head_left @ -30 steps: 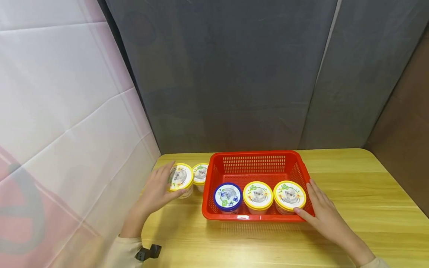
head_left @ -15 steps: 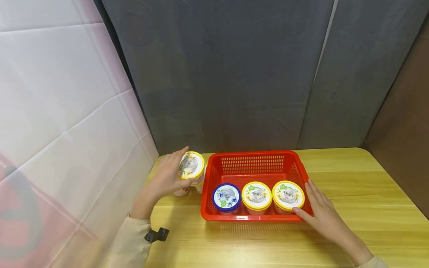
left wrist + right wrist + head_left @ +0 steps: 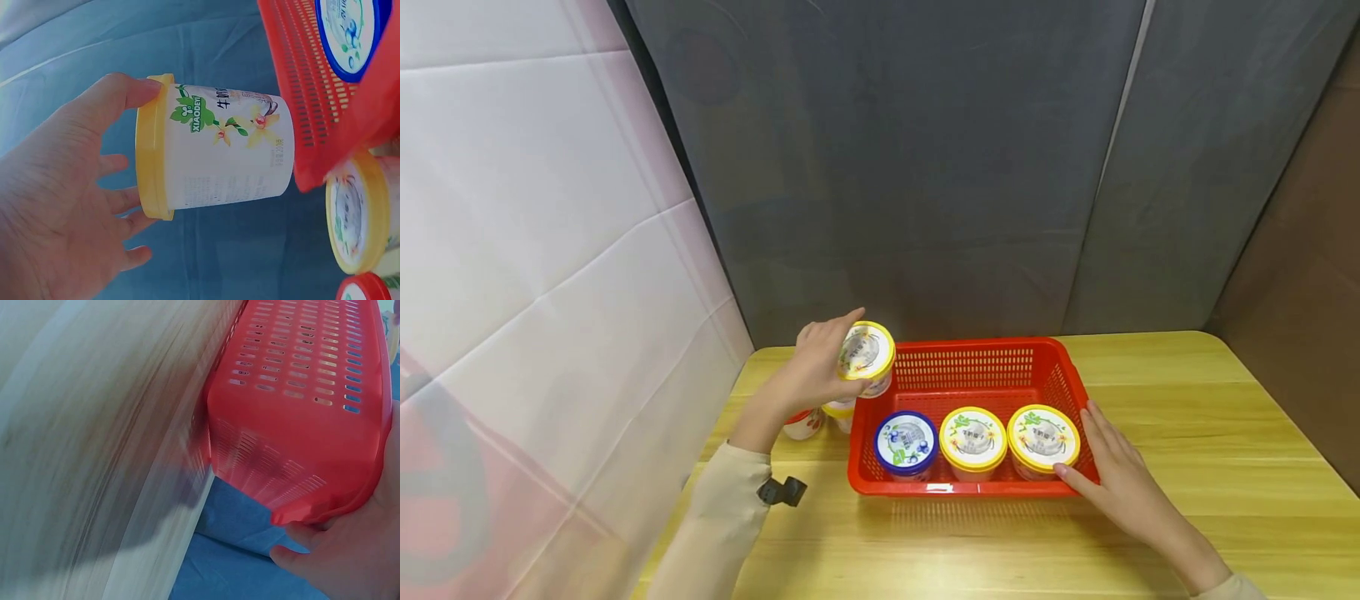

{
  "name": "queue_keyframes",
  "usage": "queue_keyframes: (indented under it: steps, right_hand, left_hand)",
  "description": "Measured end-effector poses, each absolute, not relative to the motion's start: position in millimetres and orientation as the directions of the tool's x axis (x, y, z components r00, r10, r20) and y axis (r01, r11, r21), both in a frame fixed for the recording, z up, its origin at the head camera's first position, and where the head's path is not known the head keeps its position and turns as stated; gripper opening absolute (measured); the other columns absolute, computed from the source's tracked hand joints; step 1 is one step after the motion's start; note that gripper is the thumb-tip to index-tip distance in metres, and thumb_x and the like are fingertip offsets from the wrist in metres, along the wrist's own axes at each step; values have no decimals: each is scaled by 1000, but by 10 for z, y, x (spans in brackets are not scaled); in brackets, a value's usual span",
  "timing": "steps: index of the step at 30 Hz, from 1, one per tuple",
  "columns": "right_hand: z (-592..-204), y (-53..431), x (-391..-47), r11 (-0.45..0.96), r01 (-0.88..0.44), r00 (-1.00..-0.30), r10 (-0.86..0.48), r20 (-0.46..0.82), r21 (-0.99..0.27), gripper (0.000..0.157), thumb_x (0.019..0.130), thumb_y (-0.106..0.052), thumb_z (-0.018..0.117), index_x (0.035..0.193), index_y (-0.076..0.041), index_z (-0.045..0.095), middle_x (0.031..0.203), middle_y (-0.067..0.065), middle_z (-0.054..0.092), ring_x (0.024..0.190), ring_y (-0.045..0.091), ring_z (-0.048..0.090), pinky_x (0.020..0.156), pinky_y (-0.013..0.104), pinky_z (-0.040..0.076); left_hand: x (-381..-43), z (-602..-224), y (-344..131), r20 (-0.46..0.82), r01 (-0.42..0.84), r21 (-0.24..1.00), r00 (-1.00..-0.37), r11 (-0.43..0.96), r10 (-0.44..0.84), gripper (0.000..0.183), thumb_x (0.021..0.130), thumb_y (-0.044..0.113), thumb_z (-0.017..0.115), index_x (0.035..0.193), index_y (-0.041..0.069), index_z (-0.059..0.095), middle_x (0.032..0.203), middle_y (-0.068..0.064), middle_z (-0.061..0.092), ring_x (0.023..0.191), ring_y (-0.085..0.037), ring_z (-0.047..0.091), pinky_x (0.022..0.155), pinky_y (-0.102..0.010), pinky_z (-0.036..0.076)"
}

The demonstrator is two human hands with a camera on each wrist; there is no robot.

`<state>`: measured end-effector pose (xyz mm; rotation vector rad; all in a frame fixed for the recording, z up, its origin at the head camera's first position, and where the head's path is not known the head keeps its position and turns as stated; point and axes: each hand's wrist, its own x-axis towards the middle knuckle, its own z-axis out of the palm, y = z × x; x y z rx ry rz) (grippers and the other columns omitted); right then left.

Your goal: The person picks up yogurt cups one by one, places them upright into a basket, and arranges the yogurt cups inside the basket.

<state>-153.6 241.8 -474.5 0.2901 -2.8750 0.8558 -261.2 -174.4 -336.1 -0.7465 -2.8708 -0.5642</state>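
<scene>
My left hand (image 3: 820, 367) holds a yellow-lidded ice cream tub (image 3: 228, 147) by its lid rim, tilted and raised over the left rim of the red plastic basket (image 3: 970, 348). My right hand (image 3: 1131, 487) grips the basket's front right corner, the thumb over the rim and the fingers along the outside. Inside, along the front, stand a blue-lidded tub (image 3: 906, 443) and two yellow-lidded tubs, a middle one (image 3: 973, 442) and a right one (image 3: 1045, 440). Left of the basket, partly hidden by my left hand, are another yellow-lidded tub (image 3: 353, 215) and a red-lidded tub (image 3: 803, 423).
A wooden table (image 3: 1210, 417) bears everything. Behind it rises a dark grey fabric wall (image 3: 887, 167), with a white fabric wall (image 3: 550, 208) on the left and a brown one (image 3: 1307, 292) on the right.
My left hand has lifted the yellow-lidded tub from the table and carried it right to the basket's left rim. The red-lidded tub has come into view. My right hand stays on the basket.
</scene>
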Motion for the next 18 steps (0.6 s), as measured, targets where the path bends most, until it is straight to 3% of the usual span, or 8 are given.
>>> queue_keyframes:
  steps: [18]
  right_hand:
    - [-4764, 2401, -1533, 814, -227, -971, -147, 189, -535, 98, 92, -51, 63, 158, 0, 11, 168, 17, 4, 146, 53, 19, 110, 74, 22]
  left_hand:
    - [-2915, -3488, -1304, 123, 546, 256, -837, 797, 534, 103, 75, 36, 84, 157, 21, 24, 155, -9, 43, 144, -29, 39, 123, -61, 12]
